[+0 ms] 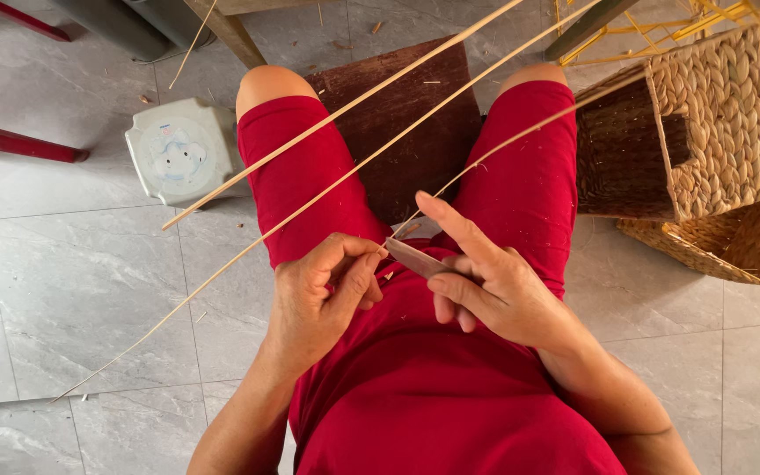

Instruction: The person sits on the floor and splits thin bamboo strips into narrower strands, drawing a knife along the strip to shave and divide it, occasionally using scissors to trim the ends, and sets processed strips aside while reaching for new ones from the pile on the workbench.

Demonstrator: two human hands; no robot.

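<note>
The left hand (323, 295) is pinching a thin cane strip (450, 180) over the lap, fingers closed on its near end. The right hand (485, 281) is gripping a small knife blade (415, 258), forefinger stretched out. The strip looks light, springy and easily split, best held close to the blade. A woven basket (714, 123) is sitting far right.
</note>
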